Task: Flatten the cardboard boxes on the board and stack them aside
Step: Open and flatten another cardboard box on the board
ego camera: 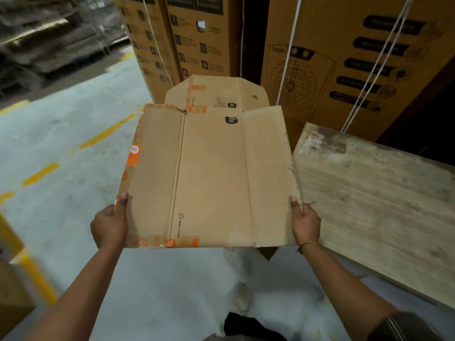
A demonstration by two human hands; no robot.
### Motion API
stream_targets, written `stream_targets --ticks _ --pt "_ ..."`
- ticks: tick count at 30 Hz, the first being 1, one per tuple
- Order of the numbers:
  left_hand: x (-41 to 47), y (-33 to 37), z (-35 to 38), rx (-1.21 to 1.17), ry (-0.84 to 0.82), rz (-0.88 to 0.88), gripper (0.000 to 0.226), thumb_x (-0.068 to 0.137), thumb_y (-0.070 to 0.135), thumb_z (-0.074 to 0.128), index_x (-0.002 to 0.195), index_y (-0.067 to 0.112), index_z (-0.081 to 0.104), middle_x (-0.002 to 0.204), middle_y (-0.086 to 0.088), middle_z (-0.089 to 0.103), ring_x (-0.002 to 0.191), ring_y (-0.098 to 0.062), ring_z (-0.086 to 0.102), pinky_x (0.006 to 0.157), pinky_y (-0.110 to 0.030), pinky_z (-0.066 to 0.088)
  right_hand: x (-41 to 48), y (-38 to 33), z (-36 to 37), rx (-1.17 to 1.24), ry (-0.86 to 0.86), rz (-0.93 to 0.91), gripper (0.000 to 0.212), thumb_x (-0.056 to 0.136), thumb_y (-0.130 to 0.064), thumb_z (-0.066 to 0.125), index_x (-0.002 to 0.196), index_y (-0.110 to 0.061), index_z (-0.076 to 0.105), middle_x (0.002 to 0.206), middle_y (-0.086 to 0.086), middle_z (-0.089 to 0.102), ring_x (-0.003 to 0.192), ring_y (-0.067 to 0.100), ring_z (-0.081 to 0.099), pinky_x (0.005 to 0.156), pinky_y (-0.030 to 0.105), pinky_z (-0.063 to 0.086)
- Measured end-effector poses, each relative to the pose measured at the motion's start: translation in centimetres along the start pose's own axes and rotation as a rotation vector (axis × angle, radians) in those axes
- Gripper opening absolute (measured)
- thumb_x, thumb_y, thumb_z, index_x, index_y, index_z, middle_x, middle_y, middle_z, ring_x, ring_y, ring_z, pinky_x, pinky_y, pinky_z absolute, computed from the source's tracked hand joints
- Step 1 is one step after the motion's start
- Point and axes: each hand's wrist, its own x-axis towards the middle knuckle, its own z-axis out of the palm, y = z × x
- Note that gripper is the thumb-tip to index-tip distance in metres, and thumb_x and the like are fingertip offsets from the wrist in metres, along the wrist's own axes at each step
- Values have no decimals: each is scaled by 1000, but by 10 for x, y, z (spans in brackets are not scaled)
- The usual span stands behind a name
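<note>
Two bare forearms reach in from the bottom edge, and each hand holds a near corner of the flattened brown cardboard box with orange tape (pixel 211 178). The left hand (pixel 109 226) clasps the near-left corner and the right hand (pixel 305 223), with a thin gold bracelet (pixel 306 243) at the wrist, clasps the near-right one. Both thumbs lie on top of the sheet; the fingers go beneath it and are hidden, so the grasp looks like a pinch through the panel's thickness. Holding it wide at two corners likely keeps the floppy sheet level and stops its creased flaps from swinging open again.

The box is off the pale, worn wooden board (pixel 374 205). It hangs in the air over the grey concrete floor with yellow dashes (pixel 61 143), and its right edge passes the board's left corner; I cannot tell whether they touch. Just beyond its far edge a second flattened brown cardboard box (pixel 216 94) lies at the foot of the tall printed brown cartons (pixel 344 57), which are bound with white straps.

The flattening of this piece seems finished. It appears to be headed for that other sheet, which I take for the start of the stack. Laying it down squarely would call for lining up the far edges before letting go.
</note>
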Motion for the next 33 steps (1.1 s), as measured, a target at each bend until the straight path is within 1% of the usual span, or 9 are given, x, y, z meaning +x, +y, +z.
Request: stream_targets --ticks 4,9,17,20,22,25,27,30,33 --pt "54 -6 25 60 -8 -9 70 89 74 44 67 9 59 72 -20 60 75 -41 56 66 -41 43 17 -11 48 -8 -14 48 62 95 -58 50 61 -6 41 63 9 53 61 22 49 56 27 36" --pt "121 -13 55 173 -65 44 69 92 73 40 69 11 59 74 -21 60 77 -41 56 68 -41 41 26 -14 108 -64 -17 154 59 96 -57 49 68 -5 54 67 3 51 69 25 48 63 34 33" --pt "237 -18 145 257 -292 94 74 94 70 38 69 4 62 71 -17 61 72 -35 54 67 -39 40 42 2 199 -91 95 346 66 93 -63 47 85 0 65 75 12 59 80 34 61 67 35 42" --pt "282 -11 196 262 -404 115 75 94 69 42 65 3 59 66 -15 60 70 -35 56 65 -39 40 53 2 229 -137 137 421 62 96 -60 45 95 -3 70 93 20 67 94 36 63 74 33 39" --pt "310 -13 233 280 -472 147 75 93 71 41 66 4 61 67 -15 61 70 -36 57 65 -40 42 62 10 251 -153 180 433 59 96 -59 45 85 -7 70 87 20 69 89 36 65 71 31 36" --pt "342 -20 287 328 -555 194 74 94 70 39 68 5 62 69 -13 62 72 -36 58 65 -38 40 73 29 285 -183 255 442 51 88 -57 40 61 -16 54 65 11 58 70 34 61 64 30 35" --pt "356 -27 317 341 -588 211 73 95 69 39 72 4 63 72 -14 63 74 -36 57 67 -37 40 82 38 305 -217 261 472 48 88 -56 37 58 -20 47 63 7 53 65 29 53 63 32 33" --pt "372 -41 360 359 -620 207 71 96 66 42 74 2 63 73 -15 60 75 -34 54 68 -36 38 97 62 333 -234 264 500 54 92 -53 39 72 -8 61 76 20 64 74 36 59 67 35 39" --pt "383 -66 400 371 -634 194 70 95 67 42 74 4 63 73 -14 60 76 -35 54 69 -37 39 117 99 360 -267 225 537 52 99 -49 41 111 -7 69 106 22 69 99 41 62 85 42 47"
